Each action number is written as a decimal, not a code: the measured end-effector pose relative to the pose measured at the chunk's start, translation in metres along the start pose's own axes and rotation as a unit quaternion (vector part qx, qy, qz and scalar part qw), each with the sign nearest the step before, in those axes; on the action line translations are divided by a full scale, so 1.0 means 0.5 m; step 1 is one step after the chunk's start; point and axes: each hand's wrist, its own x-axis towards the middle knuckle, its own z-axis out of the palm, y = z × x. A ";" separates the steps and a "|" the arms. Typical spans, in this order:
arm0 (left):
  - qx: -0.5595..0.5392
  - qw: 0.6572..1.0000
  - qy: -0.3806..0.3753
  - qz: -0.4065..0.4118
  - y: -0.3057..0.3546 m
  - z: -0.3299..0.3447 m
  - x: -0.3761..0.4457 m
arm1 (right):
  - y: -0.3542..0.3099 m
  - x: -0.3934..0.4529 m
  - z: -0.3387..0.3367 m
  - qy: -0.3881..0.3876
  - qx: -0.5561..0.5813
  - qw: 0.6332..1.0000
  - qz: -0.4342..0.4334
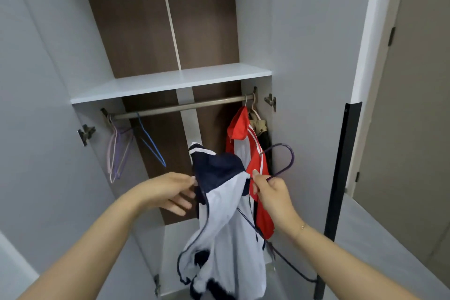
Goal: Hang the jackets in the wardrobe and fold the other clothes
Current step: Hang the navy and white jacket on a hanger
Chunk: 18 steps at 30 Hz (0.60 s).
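A navy and white jacket (pixel 224 221) hangs on a purple hanger (pixel 282 168) in front of the open wardrobe. My right hand (pixel 272 192) grips the hanger at the base of its hook. My left hand (pixel 170 192) touches the jacket's navy collar with loosely spread fingers. A metal rail (pixel 180 106) runs under the white shelf (pixel 170 83). On the rail's right end hang a red and white jacket (pixel 243 143) and a dark and beige garment (pixel 261 131).
Empty hangers hang at the rail's left end: pink and purple ones (pixel 117 151) and a blue one (pixel 151 143). Both wardrobe doors stand open, the left door (pixel 41 105) and the right door (pixel 314 80). A black strip (pixel 341 173) runs down the right door's edge.
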 end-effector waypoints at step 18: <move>0.470 0.749 0.158 0.440 0.040 0.065 0.070 | -0.093 -0.004 -0.070 -0.355 0.011 0.932 0.077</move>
